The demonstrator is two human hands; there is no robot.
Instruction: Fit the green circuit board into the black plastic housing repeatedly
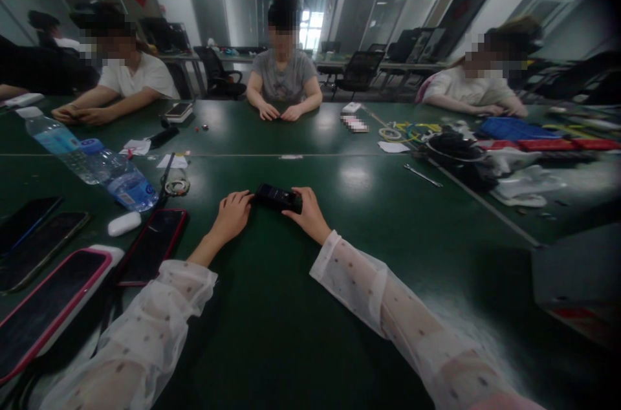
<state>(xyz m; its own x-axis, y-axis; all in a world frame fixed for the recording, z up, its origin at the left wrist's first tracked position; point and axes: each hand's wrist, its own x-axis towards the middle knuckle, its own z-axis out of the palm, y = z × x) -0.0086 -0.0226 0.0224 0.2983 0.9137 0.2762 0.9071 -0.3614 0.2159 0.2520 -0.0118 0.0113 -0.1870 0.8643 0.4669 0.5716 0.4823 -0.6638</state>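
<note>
Small black device (275,197) lies left-to-right; right hand (308,213) pinches its right end, left hand (233,213) at its left end, hold unclear.

The left hand (235,213) and right hand (310,213) are bare, as are the wrists. Both forearms wear loose, sheer white fabric sleeves scattered with small dark round dots: the left sleeve (140,332) creased into soft folds, its loose cuff bunched; the right sleeve (383,293) smoother, with a wide, flared cuff. Pale pink cloth (499,401) shows at the right sleeve's upper end.
</note>
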